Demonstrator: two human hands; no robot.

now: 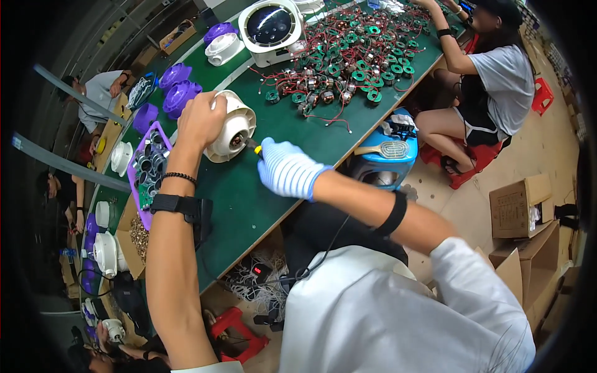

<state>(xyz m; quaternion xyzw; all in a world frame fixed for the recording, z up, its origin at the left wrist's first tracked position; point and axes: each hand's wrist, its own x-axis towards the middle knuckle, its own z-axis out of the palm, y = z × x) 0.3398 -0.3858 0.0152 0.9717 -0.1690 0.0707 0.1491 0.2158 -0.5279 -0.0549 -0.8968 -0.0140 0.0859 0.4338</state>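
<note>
**Screwdriver at the fan housing**

Left hand [200, 118] bare, clamped over the top of a cream round fan housing [233, 129] tipped on its side on the green table [249, 199], open face turned toward the right. Right hand [287, 169] in a pale blue glove, closed round a yellow-tipped screwdriver [256, 149], its tip at the centre of the housing. Judged as a fastening step at the hub. Next move likely calling for a steady hold on the housing and a straight line of the driver into the hub; screw itself too small to make out.

Just left of the housing, a purple tray [144, 177] of small dark parts. Further up the table, purple domed covers [179, 93], a white square unit with a dark round window [271, 28], and a heap of green-and-copper coils with red wires [348, 56]. At right on the floor, open brown cardboard boxes [519, 208]; printing not legible. Blue stool [384, 155] beside the table; another person [491, 68] seated at the far end.
</note>
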